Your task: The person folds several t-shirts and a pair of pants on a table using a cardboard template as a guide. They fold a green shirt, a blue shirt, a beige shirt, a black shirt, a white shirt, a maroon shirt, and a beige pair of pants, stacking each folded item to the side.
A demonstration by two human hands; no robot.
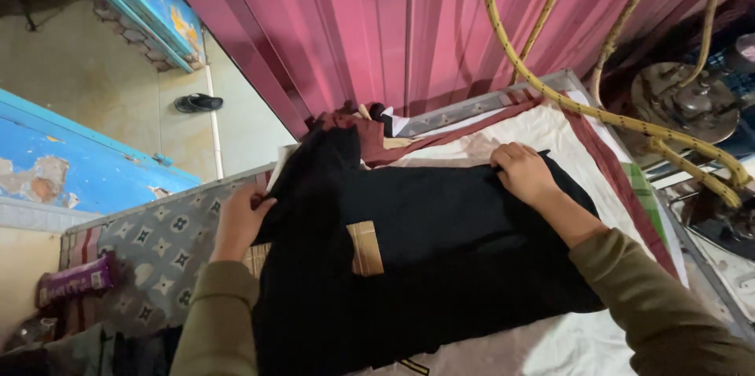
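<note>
Black garment (440, 266) lies spread on a white sheet (582, 340), with both hands at its far edge.

The left hand (240, 219) grasps the garment's edge at 9 o'clock, the fingers curled around the fold. The right hand (523, 173) presses and pinches the top edge at 1 o'clock. A tan label (366, 248) sits near the middle of the cloth. A maroon cloth (377, 140) lies bunched at 12 o'clock, touching the garment. The patterned table cover (153, 246) has some open room at 9 o'clock, and a purple packet (77, 279) lies near its left edge. A yellow rope (550, 89) hangs at 2 o'clock, near the right edge of the sheet.
</note>
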